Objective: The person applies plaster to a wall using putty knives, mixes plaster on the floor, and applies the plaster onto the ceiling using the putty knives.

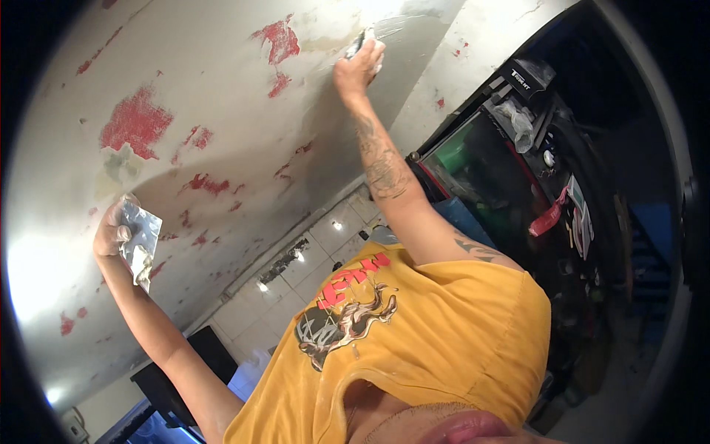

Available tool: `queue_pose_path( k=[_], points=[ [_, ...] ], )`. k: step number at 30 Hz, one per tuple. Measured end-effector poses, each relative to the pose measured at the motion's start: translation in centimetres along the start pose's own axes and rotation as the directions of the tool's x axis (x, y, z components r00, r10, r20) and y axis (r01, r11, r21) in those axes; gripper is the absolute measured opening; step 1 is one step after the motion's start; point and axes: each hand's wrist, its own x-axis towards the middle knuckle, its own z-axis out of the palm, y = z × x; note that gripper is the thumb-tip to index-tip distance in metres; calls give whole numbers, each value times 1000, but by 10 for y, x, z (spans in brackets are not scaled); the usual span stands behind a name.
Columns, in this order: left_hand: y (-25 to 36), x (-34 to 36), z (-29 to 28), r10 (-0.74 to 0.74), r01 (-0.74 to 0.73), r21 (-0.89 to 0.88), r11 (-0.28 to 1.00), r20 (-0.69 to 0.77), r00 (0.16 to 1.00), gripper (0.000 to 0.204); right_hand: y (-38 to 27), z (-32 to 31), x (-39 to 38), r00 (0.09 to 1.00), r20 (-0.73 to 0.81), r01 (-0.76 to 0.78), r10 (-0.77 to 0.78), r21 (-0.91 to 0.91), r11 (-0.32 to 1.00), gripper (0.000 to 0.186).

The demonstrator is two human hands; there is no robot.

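A large pale wall point(244, 118) with red bare patches fills the upper left. Against its upper part my right hand point(359, 65) is closed around a putty-smeared scraper point(356, 46); my fingers hide most of the tool. Grey, wet-looking filler point(407, 44) spreads over the wall beside it. Lower down on the left, my left hand point(113, 231) grips a thin, shiny metal plate point(146, 229) by one side. Whitish putty point(142, 270) clings to the plate's lower end. A red patch point(137, 122) lies just above my left hand.
Dark shelving point(510, 177) at the right holds a black box point(526, 80), clear plastic point(521, 126) and a red packet point(549, 216). Pale tiles point(318, 240) run along the wall's edge. A black boxy object point(194, 370) stands beside my left forearm.
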Motion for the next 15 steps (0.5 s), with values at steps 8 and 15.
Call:
queue_pose_path(
  k=[8,15],
  points=[
    [3,-11,5,-46,45,-39,998,-29,999,68,-69,-47,-74,909,415,-109,-49,351,930,55],
    [17,0,23,-3,3,25,1000,-13,1000,67,128,-50,81,989,-138,88,-57,231,969,40]
  ],
)
